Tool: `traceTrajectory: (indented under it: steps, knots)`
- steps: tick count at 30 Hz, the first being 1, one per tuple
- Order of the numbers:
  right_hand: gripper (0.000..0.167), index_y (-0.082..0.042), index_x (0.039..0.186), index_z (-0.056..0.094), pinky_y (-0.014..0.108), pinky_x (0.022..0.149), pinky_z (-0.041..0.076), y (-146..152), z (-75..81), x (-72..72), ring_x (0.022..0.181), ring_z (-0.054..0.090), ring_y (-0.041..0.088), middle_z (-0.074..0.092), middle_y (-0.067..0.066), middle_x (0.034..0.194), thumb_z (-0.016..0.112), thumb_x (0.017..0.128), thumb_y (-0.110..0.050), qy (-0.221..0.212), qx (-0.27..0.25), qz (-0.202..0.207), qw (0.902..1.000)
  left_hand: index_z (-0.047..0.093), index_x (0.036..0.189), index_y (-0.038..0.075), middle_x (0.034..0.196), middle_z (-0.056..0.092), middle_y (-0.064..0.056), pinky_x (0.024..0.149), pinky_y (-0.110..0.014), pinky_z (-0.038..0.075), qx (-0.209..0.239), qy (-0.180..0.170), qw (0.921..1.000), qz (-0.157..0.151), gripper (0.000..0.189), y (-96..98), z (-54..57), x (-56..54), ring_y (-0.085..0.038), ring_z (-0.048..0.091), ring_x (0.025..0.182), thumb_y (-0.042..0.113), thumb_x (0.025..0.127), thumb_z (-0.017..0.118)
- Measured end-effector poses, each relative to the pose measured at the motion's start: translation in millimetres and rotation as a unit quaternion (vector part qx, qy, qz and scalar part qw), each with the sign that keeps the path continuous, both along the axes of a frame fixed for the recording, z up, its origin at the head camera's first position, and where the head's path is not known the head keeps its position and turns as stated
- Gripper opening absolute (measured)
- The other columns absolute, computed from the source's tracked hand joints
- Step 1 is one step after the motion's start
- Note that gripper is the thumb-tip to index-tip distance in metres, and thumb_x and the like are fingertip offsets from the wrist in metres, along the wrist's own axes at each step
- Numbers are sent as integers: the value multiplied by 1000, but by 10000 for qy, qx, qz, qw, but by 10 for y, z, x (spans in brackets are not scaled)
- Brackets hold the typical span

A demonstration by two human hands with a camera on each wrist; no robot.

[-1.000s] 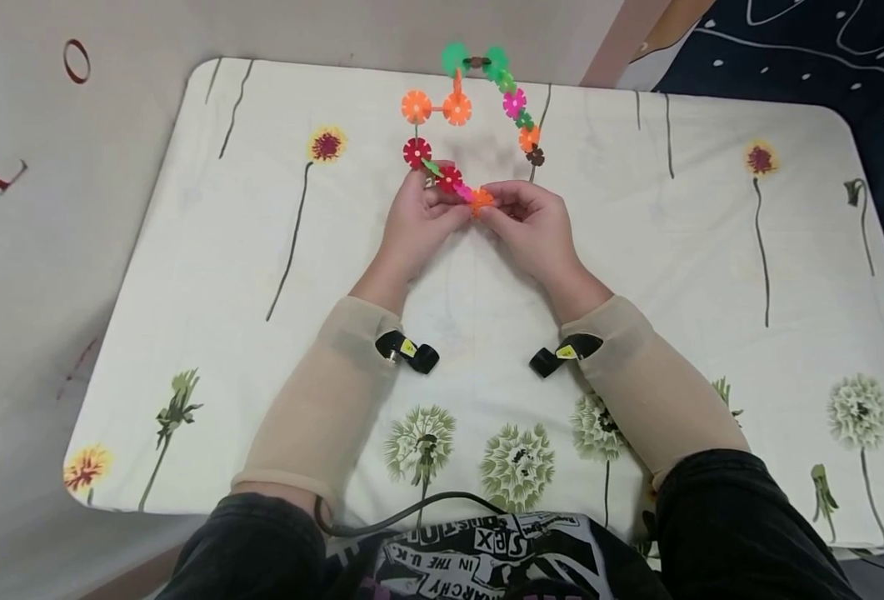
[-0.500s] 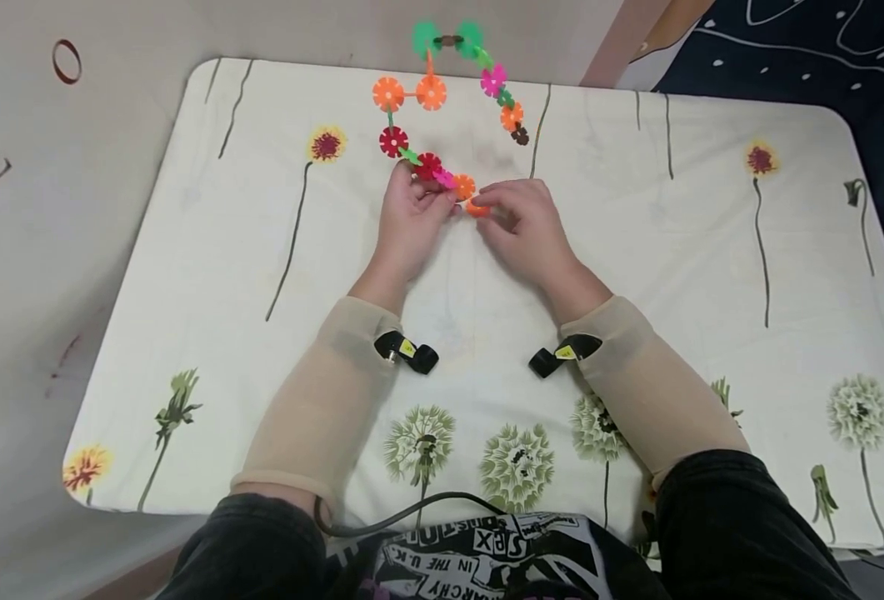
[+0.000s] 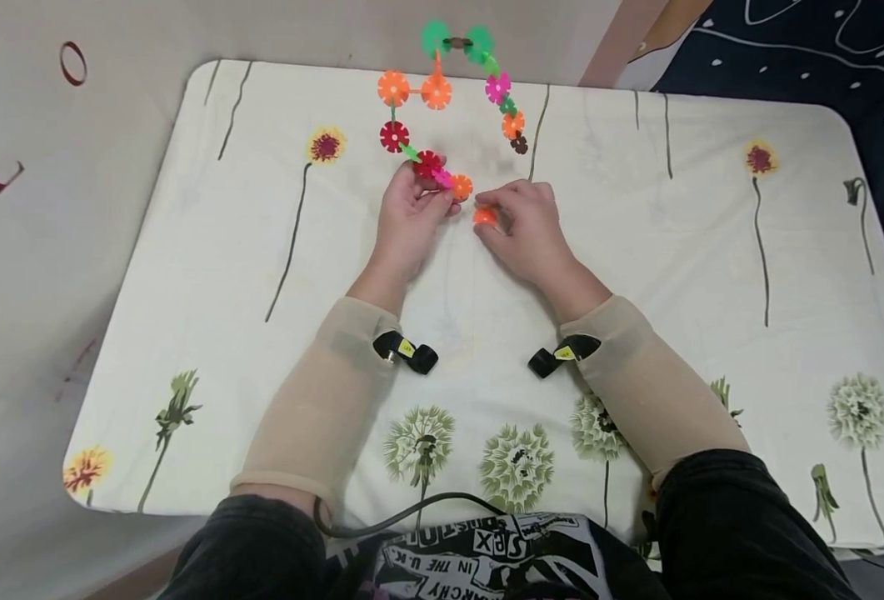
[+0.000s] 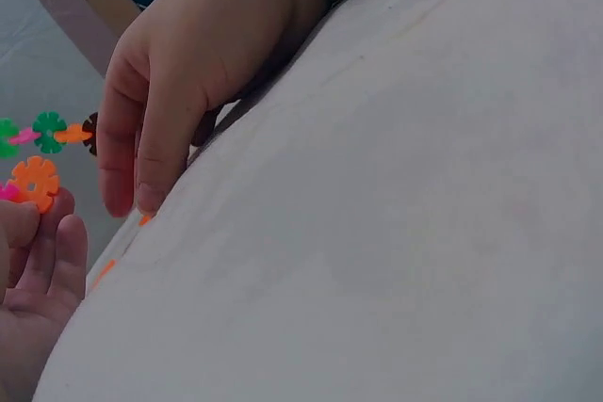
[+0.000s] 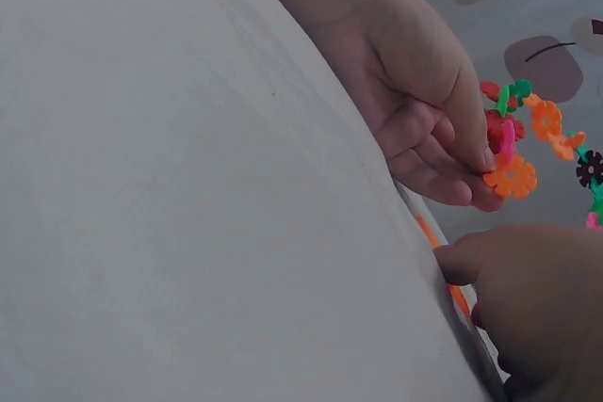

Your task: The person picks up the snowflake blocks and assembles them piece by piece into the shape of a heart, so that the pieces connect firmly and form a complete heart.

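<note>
My left hand pinches one end of a chain of flower-shaped interlocking plastic discs. An orange disc sticks out past its fingertips at that end. The chain curves up and around through orange and green discs to a small brown disc at its free end. My right hand is bent over a loose orange disc, thumb and index finger on either side of it, apart. In the left wrist view that hand's fingers point down, with slivers of orange below.
A table with a white flower-printed cloth lies under both arms. Behind it is a pale wall, with a dark patterned fabric at the far right. A black cable runs along the front edge by the person.
An orange disc that both hands were touching at the chain's end has come away and now sits by my right fingers. The left hand has shifted the chain leftward, widening the gap.
</note>
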State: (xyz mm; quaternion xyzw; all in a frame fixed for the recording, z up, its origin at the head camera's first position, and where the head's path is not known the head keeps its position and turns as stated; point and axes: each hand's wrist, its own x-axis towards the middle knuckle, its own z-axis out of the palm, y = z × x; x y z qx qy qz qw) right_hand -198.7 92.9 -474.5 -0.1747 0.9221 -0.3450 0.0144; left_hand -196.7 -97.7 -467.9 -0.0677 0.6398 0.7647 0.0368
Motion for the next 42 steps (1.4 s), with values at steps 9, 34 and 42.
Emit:
traceTrajectory:
  steps: [9, 34, 42]
  knots:
    - [37, -9, 131, 75, 47, 103, 34, -5, 28, 12, 123, 43, 33, 58, 11, 119, 77, 99, -28, -300, 244, -437, 9983, 53, 145, 13, 126, 63, -10, 95, -32, 60, -76, -33, 10000, -26, 47, 12, 12, -5, -24, 69, 112, -3, 103, 66]
    - [14, 1, 120, 67, 27, 71, 63, -38, 87, 20, 72, 72, 19, 73, 17, 93, 63, 107, -3, -2523, -4439, -1059, 8533, 52, 144, 9, 127, 64, -12, 96, -36, 60, 95, 96, 9997, -181, 45, 18, -6, -12, -26, 67, 111, -5, 103, 64]
    - [28, 3, 129, 71, 27, 81, 62, -37, 79, 8, 88, 71, 21, 71, 16, 108, 69, 101, 4, -2659, -4388, -786, 8548, 52, 144, 10, 129, 64, -12, 95, -36, 60, 122, 48, 9996, -258, 45, 5, -8, -11, -26, 66, 112, -4, 103, 65]
